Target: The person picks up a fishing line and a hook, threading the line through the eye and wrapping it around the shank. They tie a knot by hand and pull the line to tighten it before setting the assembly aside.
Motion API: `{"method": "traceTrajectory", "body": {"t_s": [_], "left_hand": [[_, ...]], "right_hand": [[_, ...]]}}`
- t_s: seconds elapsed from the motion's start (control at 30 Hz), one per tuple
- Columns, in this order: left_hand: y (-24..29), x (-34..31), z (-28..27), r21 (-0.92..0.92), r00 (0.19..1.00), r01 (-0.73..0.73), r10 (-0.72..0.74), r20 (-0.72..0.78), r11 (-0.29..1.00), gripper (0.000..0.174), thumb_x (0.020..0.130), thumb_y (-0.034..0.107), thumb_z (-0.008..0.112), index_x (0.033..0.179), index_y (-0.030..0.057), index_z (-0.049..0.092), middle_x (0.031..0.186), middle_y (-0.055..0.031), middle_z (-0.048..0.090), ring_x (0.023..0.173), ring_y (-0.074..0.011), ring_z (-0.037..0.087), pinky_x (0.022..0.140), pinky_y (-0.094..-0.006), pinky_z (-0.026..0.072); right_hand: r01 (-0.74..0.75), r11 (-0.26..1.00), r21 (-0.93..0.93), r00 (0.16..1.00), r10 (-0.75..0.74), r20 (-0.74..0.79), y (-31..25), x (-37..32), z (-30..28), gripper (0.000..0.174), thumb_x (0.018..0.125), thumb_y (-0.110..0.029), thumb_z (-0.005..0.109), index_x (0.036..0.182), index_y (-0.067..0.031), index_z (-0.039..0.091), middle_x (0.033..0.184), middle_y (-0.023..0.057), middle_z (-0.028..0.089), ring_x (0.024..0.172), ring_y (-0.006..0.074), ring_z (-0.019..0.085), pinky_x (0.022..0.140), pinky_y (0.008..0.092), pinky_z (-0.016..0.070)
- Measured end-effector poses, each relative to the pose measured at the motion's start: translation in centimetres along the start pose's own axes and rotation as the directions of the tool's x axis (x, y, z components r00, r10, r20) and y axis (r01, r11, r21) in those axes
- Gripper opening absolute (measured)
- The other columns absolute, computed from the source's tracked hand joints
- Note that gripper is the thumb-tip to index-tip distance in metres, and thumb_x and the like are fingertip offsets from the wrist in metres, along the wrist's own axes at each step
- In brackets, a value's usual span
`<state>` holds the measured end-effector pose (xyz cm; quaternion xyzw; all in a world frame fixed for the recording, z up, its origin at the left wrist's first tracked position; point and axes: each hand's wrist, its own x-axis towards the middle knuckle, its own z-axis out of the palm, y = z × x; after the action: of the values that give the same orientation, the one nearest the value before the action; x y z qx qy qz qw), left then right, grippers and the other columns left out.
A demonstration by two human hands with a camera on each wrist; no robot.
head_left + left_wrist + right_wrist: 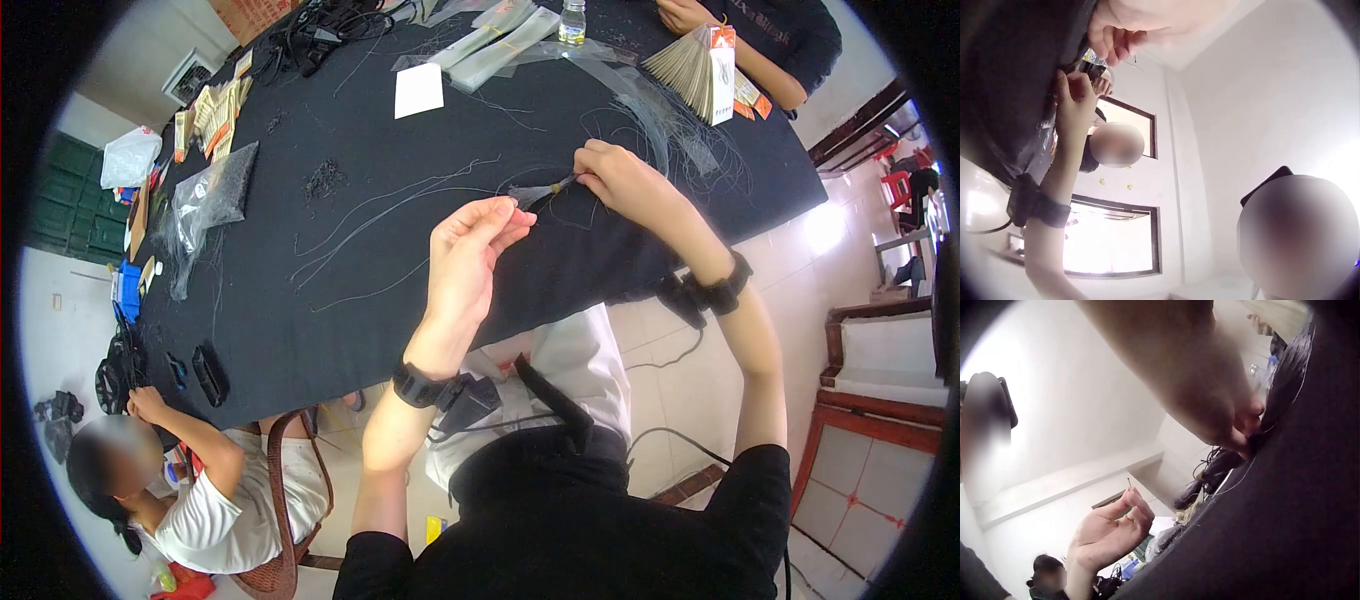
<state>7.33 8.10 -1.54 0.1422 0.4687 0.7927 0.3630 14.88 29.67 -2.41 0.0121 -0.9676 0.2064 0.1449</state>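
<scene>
My left hand (465, 260) pinches a thin strand between thumb and fingertips; a small dark tip (1129, 482) pokes up from them in the right wrist view. Just right of it, my right hand (625, 180) holds one end of a bundle of fine pale strands (530, 194) with a yellowish band round it. The two hands are close together but apart, above the black cloth near the table's edge. In the left wrist view the right hand (1077, 103) has curled fingers, and what they grip is hidden.
Loose strands (375, 215) trail over the black tablecloth (300, 350). A pile of dark bits (325, 180) and a plastic bag (215, 195) lie left. Farther back are a white card (419, 90), a small bottle (572, 22) and fanned cards (690, 72). People sit at left and far right.
</scene>
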Motion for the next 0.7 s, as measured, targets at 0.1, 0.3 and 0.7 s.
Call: {"method": "traceTrajectory", "body": {"t_s": [0.1,0.3,0.7], "left_hand": [[0.0,0.0,-0.2,-0.042,1.000,-0.011,0.010,-0.010,0.999,0.013,0.085,0.010,0.057,0.089,-0.0012,0.061,0.082,-0.0102,0.064,0.080,-0.0173,0.062,0.076,-0.0264,0.0493],[0.3,0.9,-0.1,-0.119,0.962,-0.273,0.268,-0.051,0.955,0.012,0.086,0.009,0.056,0.091,-0.0019,0.059,0.084,-0.0089,0.061,0.081,-0.0152,0.059,0.079,-0.0254,0.0455],[0.1,1.3,0.6,-0.520,0.990,0.126,-0.137,0.017,0.845,0.010,0.090,0.008,0.047,0.087,-0.0012,0.047,0.064,-0.0002,0.033,0.059,-0.0103,0.034,0.055,-0.0238,0.0326]], "right_hand": [[-0.017,1.000,0.004,1.000,0.017,0.025,-0.2,0.2,-0.3,0.010,0.076,-0.005,0.057,0.081,0.0012,0.051,0.081,0.0137,0.051,0.079,0.0323,0.054,0.070,0.0378,0.0438],[0.033,0.999,0.000,0.998,-0.033,-0.045,-0.8,0.0,0.1,0.011,0.076,-0.005,0.058,0.083,-0.0007,0.051,0.082,0.0121,0.051,0.082,0.0286,0.054,0.072,0.0370,0.0437],[0.009,0.995,-0.104,0.996,-0.018,-0.084,-0.4,0.6,0.8,0.009,0.075,-0.002,0.054,0.083,0.0007,0.050,0.080,0.0145,0.051,0.079,0.0333,0.054,0.070,0.0395,0.0444]]}}
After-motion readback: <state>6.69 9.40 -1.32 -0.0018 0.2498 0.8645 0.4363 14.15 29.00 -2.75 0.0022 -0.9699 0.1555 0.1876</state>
